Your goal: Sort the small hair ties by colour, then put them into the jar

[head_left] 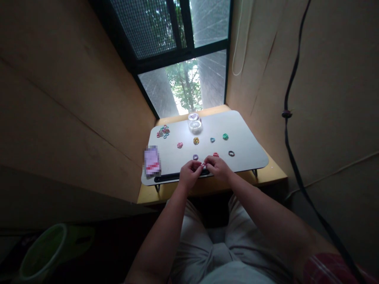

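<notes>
My left hand and my right hand meet over the front edge of the white lap table, fingertips pinched. Between them is a small pale pink-and-white hair tie, mostly covered by the fingers. Just beyond the fingers lie purple hair ties and red hair ties. Farther back sit separate little groups: pink, yellow, blue and green hair ties. Dark hair ties rest to the right. A mixed-colour pile lies at the back left.
A clear round container stands at the back of the white lap table, near the window. At its left edge lies a blurred purple phone-shaped item. A dark slot runs along the front. A black cord hangs at right.
</notes>
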`<state>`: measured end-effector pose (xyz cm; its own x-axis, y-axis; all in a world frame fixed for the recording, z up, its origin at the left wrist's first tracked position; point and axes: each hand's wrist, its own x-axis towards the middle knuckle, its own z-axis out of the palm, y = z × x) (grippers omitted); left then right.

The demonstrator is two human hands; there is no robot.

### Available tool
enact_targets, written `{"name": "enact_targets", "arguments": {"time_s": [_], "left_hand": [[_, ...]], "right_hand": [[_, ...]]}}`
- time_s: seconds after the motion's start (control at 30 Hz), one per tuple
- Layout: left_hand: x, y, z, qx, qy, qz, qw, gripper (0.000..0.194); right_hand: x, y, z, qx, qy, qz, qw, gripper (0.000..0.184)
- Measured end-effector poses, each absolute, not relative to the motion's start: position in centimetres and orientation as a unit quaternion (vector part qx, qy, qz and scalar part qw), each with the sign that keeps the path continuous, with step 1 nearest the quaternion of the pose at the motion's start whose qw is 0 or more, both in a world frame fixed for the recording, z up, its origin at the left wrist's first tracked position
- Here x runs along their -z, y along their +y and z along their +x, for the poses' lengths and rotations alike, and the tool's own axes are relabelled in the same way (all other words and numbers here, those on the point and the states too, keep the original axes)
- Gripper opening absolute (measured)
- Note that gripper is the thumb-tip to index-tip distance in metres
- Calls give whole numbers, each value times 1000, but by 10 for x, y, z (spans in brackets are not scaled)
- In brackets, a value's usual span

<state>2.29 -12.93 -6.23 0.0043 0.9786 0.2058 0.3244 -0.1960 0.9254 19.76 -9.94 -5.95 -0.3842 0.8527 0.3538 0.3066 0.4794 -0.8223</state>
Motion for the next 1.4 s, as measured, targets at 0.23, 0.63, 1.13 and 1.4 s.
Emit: {"name": "enact_targets", "arguments": {"time_s": [0.23,0.63,1.13,1.4], "left_hand": [[64,-129,22,-467,523,609,370,29],[58,-128,22,-430,517,639,375,27],[56,-130,23,-392,564,661,301,20],[55,-129,23,-392,564,664,295,18]], "right_hand": [[58,-99,196,-341,-762,-388,391,17],[59,-99,195,-309,-767,-398,398,12],[62,-99,195,-349,-750,-393,401,4],[61,-99,194,-333,-749,-415,395,6]]}}
